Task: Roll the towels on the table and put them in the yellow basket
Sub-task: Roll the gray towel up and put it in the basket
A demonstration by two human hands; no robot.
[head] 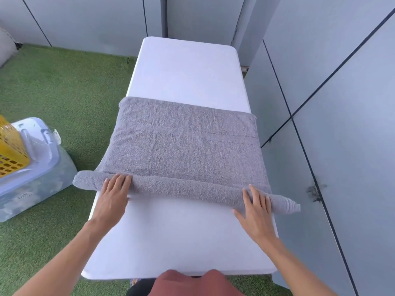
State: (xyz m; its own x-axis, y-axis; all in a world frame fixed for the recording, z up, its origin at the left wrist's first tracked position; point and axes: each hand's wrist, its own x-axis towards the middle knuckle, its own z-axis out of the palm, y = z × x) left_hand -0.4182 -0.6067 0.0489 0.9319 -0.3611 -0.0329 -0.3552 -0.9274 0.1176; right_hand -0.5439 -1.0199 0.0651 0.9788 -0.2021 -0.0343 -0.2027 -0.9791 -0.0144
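1. Both hands lie flat with straight fingers: my left hand (115,193) and right hand (255,205) press the rolled part of the grey terry towel (183,142), set wide apart so the roll stays even.
2. Its unrolled half lies spread across the white rectangular surface (186,69).
3. Left of me, the yellow perforated plastic basket (10,150) waits on a clear lidded bin (38,178).

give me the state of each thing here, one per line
grey towel: partly rolled from the near edge, the rest flat across the table, both roll ends past the table's sides
left hand: open, fingers flat on the roll
right hand: open, fingers flat on the roll
white table: far half bare
yellow basket: on the clear bin's lid, contents not visible
clear bin: lid on
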